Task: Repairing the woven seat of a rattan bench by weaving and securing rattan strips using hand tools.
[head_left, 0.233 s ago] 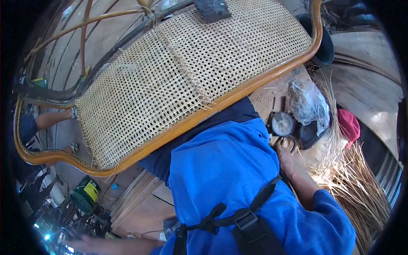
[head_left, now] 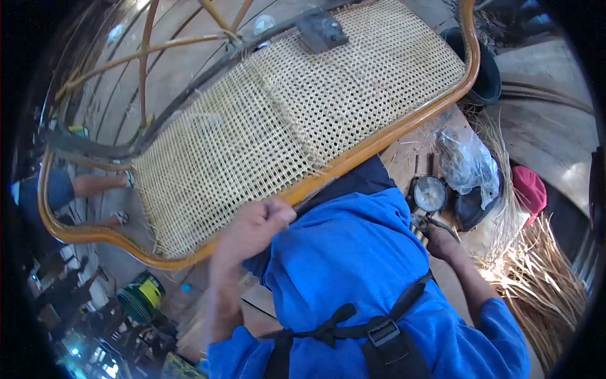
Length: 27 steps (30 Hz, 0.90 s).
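My left hand (head_left: 255, 227) is curled closed over the near wooden rim of a caned rattan seat frame (head_left: 353, 155). Motion blurs its forearm, and I cannot see whether anything is in the fingers. Pale cane webbing (head_left: 214, 177) spans the frame, with loose strand ends along the near edge. On the right, my right hand (head_left: 440, 242) is low beside my hip, its fingers closed at a dark tool with looped handles (head_left: 435, 222); its kind is unclear. Just beyond sits a round dark-rimmed dish (head_left: 430, 194).
A dark block (head_left: 320, 31) lies on the webbing. Right of me are a clear plastic bag (head_left: 467, 161), a red cloth item (head_left: 529, 189) and loose cane strands (head_left: 536, 271). Green buckets stand at left (head_left: 140, 297) and far right (head_left: 486, 76). Another person's legs (head_left: 98, 185) show at left.
My left hand has swung from the lower left up to the frame's near rim, and its fingers have closed. My right hand has closed at the dark tool. The view has shifted slightly.
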Motion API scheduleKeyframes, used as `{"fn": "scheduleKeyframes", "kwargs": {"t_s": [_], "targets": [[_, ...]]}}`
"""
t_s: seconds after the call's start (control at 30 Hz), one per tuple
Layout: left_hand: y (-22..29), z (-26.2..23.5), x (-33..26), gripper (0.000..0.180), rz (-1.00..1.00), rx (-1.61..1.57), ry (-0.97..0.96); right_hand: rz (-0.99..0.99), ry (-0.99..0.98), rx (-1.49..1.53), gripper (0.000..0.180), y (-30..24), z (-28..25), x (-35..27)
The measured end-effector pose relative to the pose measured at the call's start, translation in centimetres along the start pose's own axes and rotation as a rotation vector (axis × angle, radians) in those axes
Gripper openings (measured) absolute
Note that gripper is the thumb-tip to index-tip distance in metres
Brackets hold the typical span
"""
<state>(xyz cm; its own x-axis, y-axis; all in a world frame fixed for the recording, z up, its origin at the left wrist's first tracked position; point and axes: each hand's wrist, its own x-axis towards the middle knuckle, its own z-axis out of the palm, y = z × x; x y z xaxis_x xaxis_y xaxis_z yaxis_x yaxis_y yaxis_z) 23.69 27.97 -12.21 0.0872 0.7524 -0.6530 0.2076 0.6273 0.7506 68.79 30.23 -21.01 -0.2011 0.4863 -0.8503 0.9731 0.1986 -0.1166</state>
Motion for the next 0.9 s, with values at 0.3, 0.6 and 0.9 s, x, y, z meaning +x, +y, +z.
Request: {"fn": "scheduleKeyframes", "kwargs": {"t_s": [0.3,0.6,0.9], "targets": [[-10.6,-1.4,-4.4,0.028,-0.434,0.057,0.03,0.041,-0.082,-0.019,0.038,-2.5,-8.6,-1.8],[-12.0,-4.5,-9.3,0.018,-0.563,0.174,0.096,0.063,-0.111,0.277,0.035,1.4,-6.1,-1.8],[-12.8,-7.7,-13.4,0.024,-0.825,0.55,0.135,-0.08,-0.25,1.287,0.043,-2.3,-2.9,0.7]]}}
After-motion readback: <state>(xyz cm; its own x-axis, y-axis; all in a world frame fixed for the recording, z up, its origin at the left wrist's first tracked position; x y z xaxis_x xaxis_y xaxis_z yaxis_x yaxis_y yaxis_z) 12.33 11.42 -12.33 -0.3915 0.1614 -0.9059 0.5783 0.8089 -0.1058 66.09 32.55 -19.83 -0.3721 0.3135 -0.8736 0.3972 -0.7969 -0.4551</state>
